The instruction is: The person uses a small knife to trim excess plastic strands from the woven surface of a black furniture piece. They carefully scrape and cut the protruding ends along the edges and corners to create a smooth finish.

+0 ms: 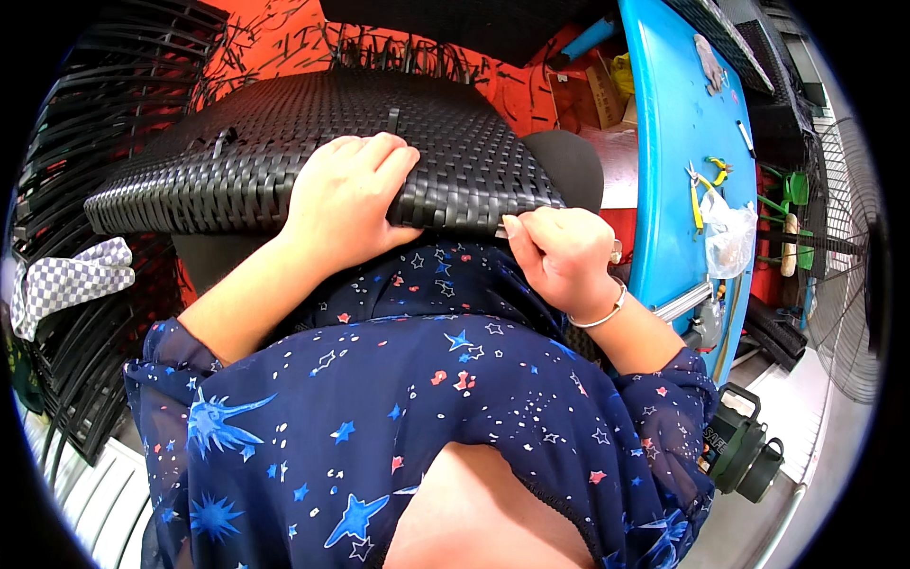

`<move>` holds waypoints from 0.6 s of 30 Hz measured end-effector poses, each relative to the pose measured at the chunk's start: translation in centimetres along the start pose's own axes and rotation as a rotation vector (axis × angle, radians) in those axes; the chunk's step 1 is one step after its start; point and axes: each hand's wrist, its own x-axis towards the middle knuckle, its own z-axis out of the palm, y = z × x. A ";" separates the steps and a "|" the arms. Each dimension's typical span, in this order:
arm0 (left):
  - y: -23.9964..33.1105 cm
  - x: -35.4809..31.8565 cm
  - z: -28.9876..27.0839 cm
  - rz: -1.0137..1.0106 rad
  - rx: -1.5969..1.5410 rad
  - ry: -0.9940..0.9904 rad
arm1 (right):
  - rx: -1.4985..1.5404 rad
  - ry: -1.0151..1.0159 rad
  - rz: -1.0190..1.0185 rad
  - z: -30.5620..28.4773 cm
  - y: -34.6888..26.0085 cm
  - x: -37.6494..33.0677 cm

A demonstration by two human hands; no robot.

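Note:
A black woven panel (360,119), made of flat glossy strips, lies across my lap with its rolled edge toward me. My left hand (351,194) grips that near edge, fingers bent over the top and thumb beneath. At the panel's near right corner, my right hand (564,256) is closed round a slim tool. Only the tool's metal tip (502,229) and what looks like its pale butt end (616,251) show; the fist hides the rest. Two short strip ends (224,141) stick up from the weave, one beside my left fingers.
To the right stands a blue table (664,123) with yellow-handled pliers (697,197), a clear plastic bag (730,237) and a glove (707,63). Bundled black strips (95,142) fill the left, with a checkered cloth (76,280) on them. A fan (844,256) stands far right.

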 end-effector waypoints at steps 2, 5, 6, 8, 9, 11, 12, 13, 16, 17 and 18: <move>0.6 -0.5 -1.0 0.010 -0.002 -0.020 | -0.019 -0.019 0.003 -0.5 -0.9 0.0; 1.2 -0.9 -2.7 -0.004 0.007 -0.130 | -0.071 -0.074 0.013 -1.1 -1.6 -0.1; 1.2 -1.1 -3.2 0.007 0.027 -0.132 | -0.089 -0.091 0.019 -1.5 -1.9 0.1; 0.8 -1.8 -4.3 -0.030 0.049 -0.176 | -0.159 -0.177 0.046 -2.9 -2.3 0.6; 0.4 -2.2 -4.6 -0.042 0.091 -0.167 | -0.250 -0.214 0.092 -3.8 -2.6 0.7; -0.5 -3.0 -5.2 -0.084 0.124 -0.149 | -0.311 -0.277 0.178 -6.1 -2.4 0.7; -1.2 -3.3 -5.1 -0.089 0.132 -0.135 | -0.343 -0.255 0.189 -7.0 -2.2 0.7; -1.3 -3.5 -4.8 -0.072 0.136 -0.123 | -0.380 -0.245 0.205 -7.9 -2.3 0.6; -1.5 -3.0 -3.9 -0.036 0.148 -0.052 | -0.360 -0.243 0.191 -8.6 -3.0 1.7; -1.6 -2.7 -3.6 -0.020 0.133 -0.016 | -0.372 -0.249 0.180 -8.4 -3.3 2.2; -1.7 -2.7 -3.3 -0.023 0.126 -0.011 | -0.375 -0.278 0.162 -8.0 -3.6 2.7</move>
